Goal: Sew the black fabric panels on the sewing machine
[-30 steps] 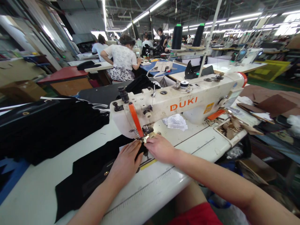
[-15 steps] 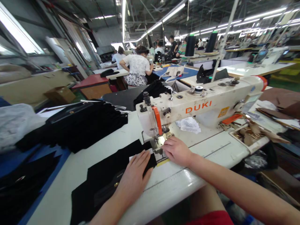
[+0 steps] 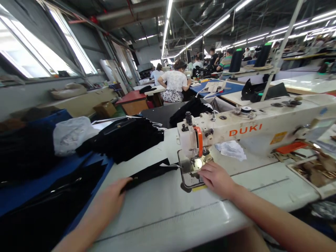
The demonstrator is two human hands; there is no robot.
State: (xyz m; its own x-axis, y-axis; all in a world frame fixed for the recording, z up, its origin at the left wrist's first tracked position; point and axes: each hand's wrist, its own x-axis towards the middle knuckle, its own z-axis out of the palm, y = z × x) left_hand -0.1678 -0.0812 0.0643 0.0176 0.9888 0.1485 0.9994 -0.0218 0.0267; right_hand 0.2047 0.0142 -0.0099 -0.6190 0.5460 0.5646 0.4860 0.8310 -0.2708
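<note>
My left hand (image 3: 114, 196) pinches the near-left end of a folded black fabric piece (image 3: 149, 175), which lies on the pale sewing table (image 3: 160, 206). A narrow white strip (image 3: 169, 165) sticks out at the fabric's far end, close to the needle plate. On the bed of the sewing machine (image 3: 220, 134), my right hand (image 3: 217, 179) rests with its fingers bent together beside the lit needle area. Whatever those fingertips hold, if anything, is hidden. The machine's orange guard (image 3: 198, 141) stands just above them.
A pile of black fabric pieces (image 3: 128, 138) lies behind, beside a clear plastic bag (image 3: 73, 134). More black pieces (image 3: 52, 199) rest on a blue surface at left. Crumpled white material (image 3: 231, 149) sits under the machine arm, and a tray of scraps (image 3: 312, 168) at right. A co-worker (image 3: 174, 82) sits ahead.
My left hand has moved left, drawing the black fabric away from the needle; the piece lay flat and now looks folded. The right hand stays by the needle. The view has swung left.
</note>
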